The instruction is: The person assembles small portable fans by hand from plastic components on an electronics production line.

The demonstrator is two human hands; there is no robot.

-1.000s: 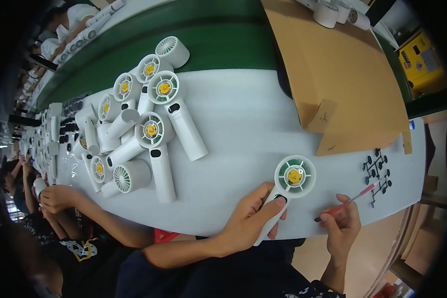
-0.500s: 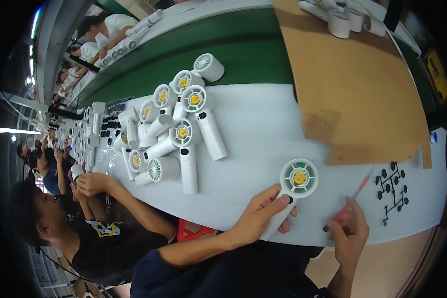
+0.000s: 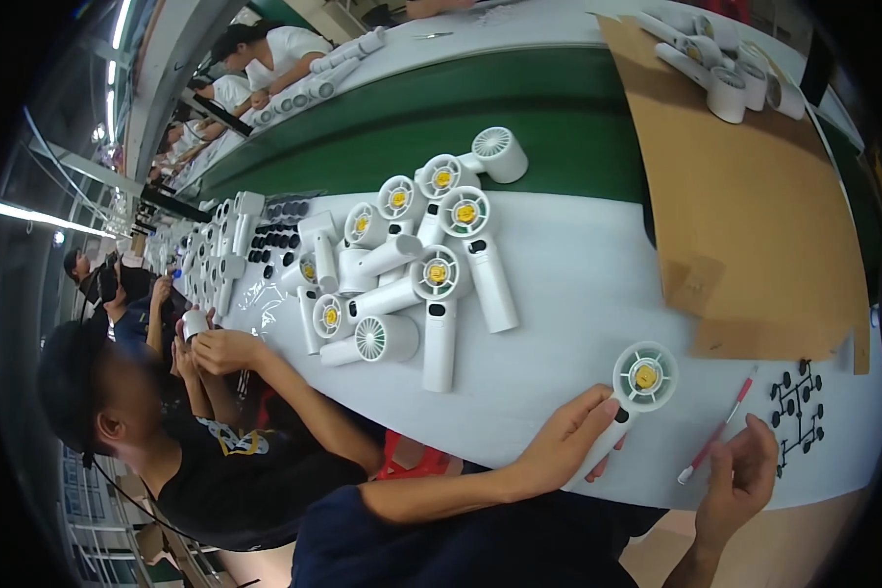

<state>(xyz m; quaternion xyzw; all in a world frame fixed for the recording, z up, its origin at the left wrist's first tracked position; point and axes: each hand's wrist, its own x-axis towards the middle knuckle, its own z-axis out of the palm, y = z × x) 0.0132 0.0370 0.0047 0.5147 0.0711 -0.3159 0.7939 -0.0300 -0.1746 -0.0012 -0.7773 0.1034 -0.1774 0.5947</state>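
My left hand is wrapped round the handle of a white handheld fan. Its round head faces up, with a spoked ring, a yellow centre and a black oval button on the handle. To the right, my right hand is held above the table edge, thumb and fingers apart and partly curled, with nothing visible between them. Just beside its fingertips lies a slim pink tool with a pale end. Beyond that hand is a black branching frame of small round parts.
Several white fans lie piled left of centre, near rows of black parts. A brown cardboard sheet covers the far right, with more fans on it. A co-worker sits close on the left. Behind runs a green belt.
The pink tool has left my right hand and rests on the table. The small dark piece at my thumb is no longer visible there. The whole view has shifted; my left hand keeps the fan.
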